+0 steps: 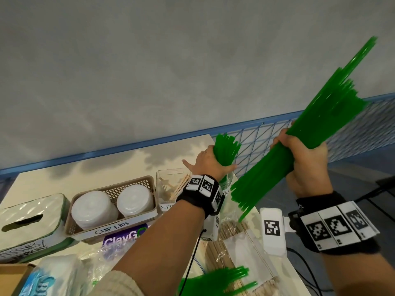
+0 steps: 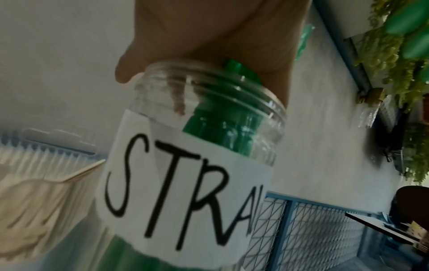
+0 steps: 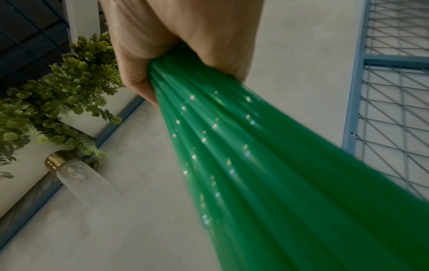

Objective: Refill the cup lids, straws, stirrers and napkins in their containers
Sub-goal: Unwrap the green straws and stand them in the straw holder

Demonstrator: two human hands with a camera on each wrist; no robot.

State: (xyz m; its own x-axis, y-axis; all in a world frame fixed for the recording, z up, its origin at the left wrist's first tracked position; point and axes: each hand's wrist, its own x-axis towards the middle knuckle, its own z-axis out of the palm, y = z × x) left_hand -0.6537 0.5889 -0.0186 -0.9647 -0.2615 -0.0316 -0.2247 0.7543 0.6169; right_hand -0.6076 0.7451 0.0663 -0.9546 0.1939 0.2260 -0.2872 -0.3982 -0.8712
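Observation:
My left hand (image 1: 210, 161) grips a short bundle of green straws (image 1: 225, 149) standing in the clear jar labelled STRAW (image 2: 185, 185), whose mouth sits right under my palm (image 2: 209, 36). The jar is mostly hidden behind my wrist in the head view. My right hand (image 1: 303, 152) is clenched round a thick, long bundle of green straws (image 1: 316, 120) held tilted in the air to the right of the jar; its lower ends (image 1: 243, 199) point down at the table. In the right wrist view the bundle (image 3: 267, 165) fans out from my fist (image 3: 185, 36).
On the table stand a basket labelled CUP LIDS (image 1: 111, 228) with white lids (image 1: 94, 207), a tissue box (image 1: 30, 223), and a clear stirrer container (image 1: 171, 184). Loose green straws (image 1: 213, 280), wooden stirrers in plastic (image 1: 233, 242) and napkin packs (image 1: 57, 274) lie nearer. A blue wire fence (image 1: 267, 133) runs behind.

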